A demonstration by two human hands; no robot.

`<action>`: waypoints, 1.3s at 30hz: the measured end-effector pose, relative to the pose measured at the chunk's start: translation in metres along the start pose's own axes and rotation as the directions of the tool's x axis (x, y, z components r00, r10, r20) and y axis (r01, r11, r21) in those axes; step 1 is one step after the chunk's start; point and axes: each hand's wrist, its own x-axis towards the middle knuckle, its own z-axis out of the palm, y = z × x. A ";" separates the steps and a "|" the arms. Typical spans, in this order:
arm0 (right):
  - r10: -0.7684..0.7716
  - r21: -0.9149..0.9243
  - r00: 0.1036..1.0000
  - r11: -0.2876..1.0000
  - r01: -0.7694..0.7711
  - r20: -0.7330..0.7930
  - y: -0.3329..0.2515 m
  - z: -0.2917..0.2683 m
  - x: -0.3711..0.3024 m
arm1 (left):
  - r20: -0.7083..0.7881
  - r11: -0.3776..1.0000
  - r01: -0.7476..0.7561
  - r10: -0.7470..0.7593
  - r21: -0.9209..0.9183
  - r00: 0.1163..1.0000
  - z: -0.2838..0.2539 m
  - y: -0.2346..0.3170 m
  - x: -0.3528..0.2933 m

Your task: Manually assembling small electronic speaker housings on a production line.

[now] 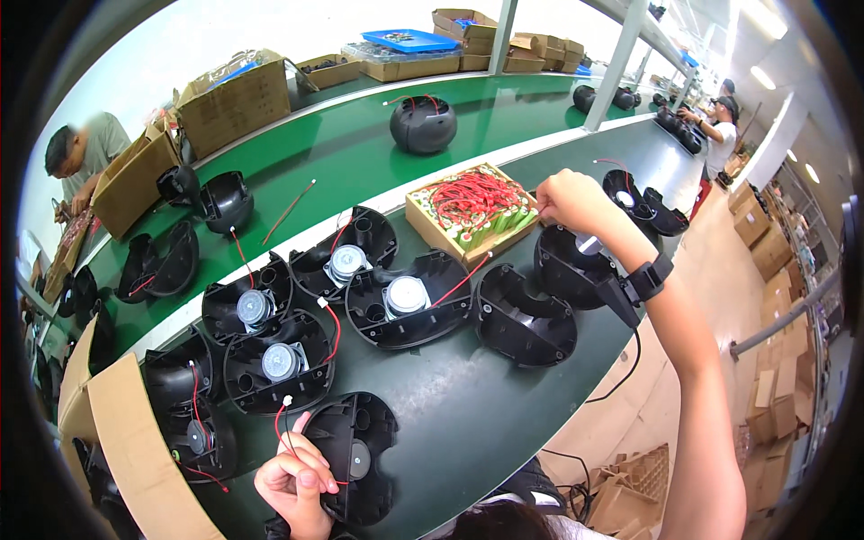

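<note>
Near the front edge, my left hand (301,481) is closed at the left side of a black plastic speaker shell (373,445). A red and black wire with a white plug (287,400) rises beside its fingers. My right arm reaches far across, and my right hand (572,200) is closed at the right end of a cardboard box (430,229). In that box stand green cylindrical cells (490,236), with red wires (472,200) heaped on top. Whatever lies between the right fingertips is too small to make out. A black band with a device (641,281) circles my right wrist.
Several black shells with round speakers (407,297) crowd the bench left of centre; one shell (526,317) beside the box shows no speaker. Behind runs a green conveyor (337,135) carrying a round black housing (423,126). A cardboard flap (148,450) stands at left. Other people work farther off.
</note>
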 end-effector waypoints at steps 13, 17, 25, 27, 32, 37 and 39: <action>-0.080 0.681 0.956 0.685 0.257 -0.281 -0.011 -0.057 -0.019 | -0.026 1.000 0.002 -0.002 -0.005 1.000 -0.001 -0.005 -0.003; -0.228 0.840 0.915 0.369 0.398 -0.334 -0.064 -0.063 -0.045 | -0.043 0.998 0.051 -0.053 -0.039 0.998 0.002 0.005 -0.001; -0.253 0.986 0.968 -0.163 -0.034 -0.008 -0.184 -0.023 -0.123 | -0.053 0.972 0.136 -0.149 -0.193 0.987 0.008 0.001 -0.005; -0.172 0.976 0.984 -0.204 -0.074 0.039 -0.198 -0.011 -0.133 | -0.086 0.965 0.150 -0.172 -0.214 0.981 0.011 0.002 -0.003; -0.030 0.937 0.993 -0.331 -0.116 0.112 -0.202 0.005 -0.136 | -0.150 0.960 0.128 -0.169 -0.248 0.974 0.011 0.001 -0.006; 0.038 0.936 0.994 -0.342 -0.081 0.100 -0.197 0.014 -0.142 | -0.088 0.964 0.160 -0.181 -0.210 0.979 0.010 0.003 -0.008; 0.044 0.930 0.999 -0.367 0.000 0.017 -0.200 0.016 -0.146 | -0.075 0.967 0.154 -0.172 -0.202 0.982 0.009 0.003 -0.008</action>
